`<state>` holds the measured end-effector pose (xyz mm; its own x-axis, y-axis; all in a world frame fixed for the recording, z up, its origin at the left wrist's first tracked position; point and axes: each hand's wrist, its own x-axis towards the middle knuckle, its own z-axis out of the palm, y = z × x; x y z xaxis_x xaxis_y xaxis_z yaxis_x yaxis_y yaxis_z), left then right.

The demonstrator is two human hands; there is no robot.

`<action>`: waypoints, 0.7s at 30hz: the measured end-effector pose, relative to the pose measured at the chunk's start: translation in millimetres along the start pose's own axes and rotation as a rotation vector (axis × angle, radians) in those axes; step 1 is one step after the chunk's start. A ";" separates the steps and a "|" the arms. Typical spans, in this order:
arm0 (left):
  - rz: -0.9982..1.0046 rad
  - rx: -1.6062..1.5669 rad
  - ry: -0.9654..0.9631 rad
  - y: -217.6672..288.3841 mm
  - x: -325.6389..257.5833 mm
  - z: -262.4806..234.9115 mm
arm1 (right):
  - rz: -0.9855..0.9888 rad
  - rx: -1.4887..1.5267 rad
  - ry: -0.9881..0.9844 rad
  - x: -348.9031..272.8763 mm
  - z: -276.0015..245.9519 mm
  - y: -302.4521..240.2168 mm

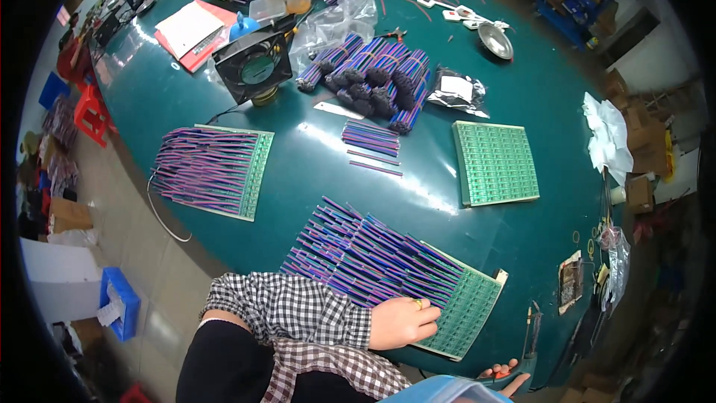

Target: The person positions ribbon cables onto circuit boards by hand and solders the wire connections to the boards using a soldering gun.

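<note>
A green circuit board panel (471,308) lies close in front of me, with rows of purple, blue and black wires (373,254) across its left part. My left hand (403,323) rests over the panel's near side, beside the wire ends. Its fingers are curled together; whatever they pinch is hidden. At the lower right, off the panel's near corner, my right hand (507,377) is wrapped round the teal handle of a soldering gun (527,367), whose thin tip points up.
Another wired panel (262,172) lies left, and a stack of bare panels (496,164) right. Between them are loose wires (371,138), with wire bundles (373,75) behind. A black fan (253,67) stands farther back. Near the right edge lies a scorched tray (570,282).
</note>
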<state>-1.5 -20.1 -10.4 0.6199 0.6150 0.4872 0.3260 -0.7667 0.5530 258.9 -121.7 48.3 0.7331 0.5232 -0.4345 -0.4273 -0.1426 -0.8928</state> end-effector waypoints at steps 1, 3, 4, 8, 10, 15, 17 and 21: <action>-0.011 0.002 0.000 0.8 0.9 0.8 | 0.007 0.034 0.001 3.1 0.4 0.4; -0.015 -0.001 -0.045 0.9 1.9 3.0 | -0.010 0.000 0.058 1.3 3.1 -1.7; 0.001 0.021 -0.032 0.5 1.7 6.5 | -0.037 -0.029 0.122 1.3 5.8 -1.1; 0.005 0.005 -0.022 -3.4 -0.6 9.1 | 0.015 0.059 -0.006 9.0 -2.1 -0.8; -0.001 -0.019 -0.064 -2.5 1.8 7.6 | -0.033 0.122 -0.008 6.0 1.9 -1.3; -0.049 -0.071 -0.074 -0.6 -1.7 0.0 | -0.006 0.248 -0.088 15.2 -10.5 13.1; -0.006 -0.033 -0.041 -3.7 -1.6 2.6 | -0.005 0.246 -0.016 17.2 -11.7 16.1; 0.004 -0.017 -0.037 -3.2 -2.9 1.8 | -0.080 0.271 -0.035 23.2 -19.1 26.0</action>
<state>-3.0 -19.8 -14.8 0.6471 0.6044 0.4647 0.3112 -0.7658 0.5627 275.0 -129.4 12.7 0.7535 0.5534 -0.3549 -0.4980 0.1280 -0.8577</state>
